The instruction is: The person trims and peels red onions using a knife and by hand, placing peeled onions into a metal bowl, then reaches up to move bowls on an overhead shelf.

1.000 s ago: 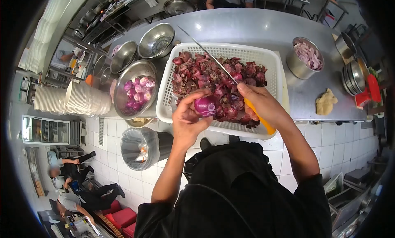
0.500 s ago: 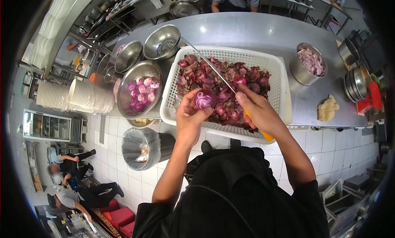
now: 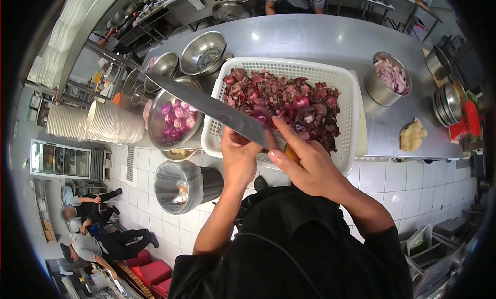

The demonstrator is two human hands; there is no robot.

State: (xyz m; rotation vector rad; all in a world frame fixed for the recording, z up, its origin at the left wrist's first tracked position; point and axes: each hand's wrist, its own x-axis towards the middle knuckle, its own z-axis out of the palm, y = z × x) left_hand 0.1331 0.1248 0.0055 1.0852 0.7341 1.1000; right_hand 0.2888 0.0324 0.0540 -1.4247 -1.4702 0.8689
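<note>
My left hand [image 3: 238, 162] is closed around a red onion [image 3: 262, 116], mostly hidden behind the blade. In my right hand [image 3: 318, 170] is a large kitchen knife [image 3: 206, 105]; a bit of its yellow handle [image 3: 292, 153] shows beneath the fingers. The wide blade lies flat-side up across the onion and the left fingers, its tip pointing to the upper left. Below both hands, a white perforated basket [image 3: 349, 105] holds red onions and loose dark skins [image 3: 315, 100]. Peeled purple onions [image 3: 178, 122] fill part of a steel bowl [image 3: 154, 131] to the left.
Steel bowls [image 3: 204, 43] stand behind that bowl. On the right are a pot [image 3: 383, 95] of cut onions, a crumpled cloth [image 3: 413, 135] and stacked bowls [image 3: 447, 105]. A lined bin [image 3: 178, 193] stands below left. People are across the table [image 3: 336, 33] and at lower left.
The knife has swung leftward and turned its flat side up, now covering much of the onion. My right hand has moved left and down, close to my left hand.
</note>
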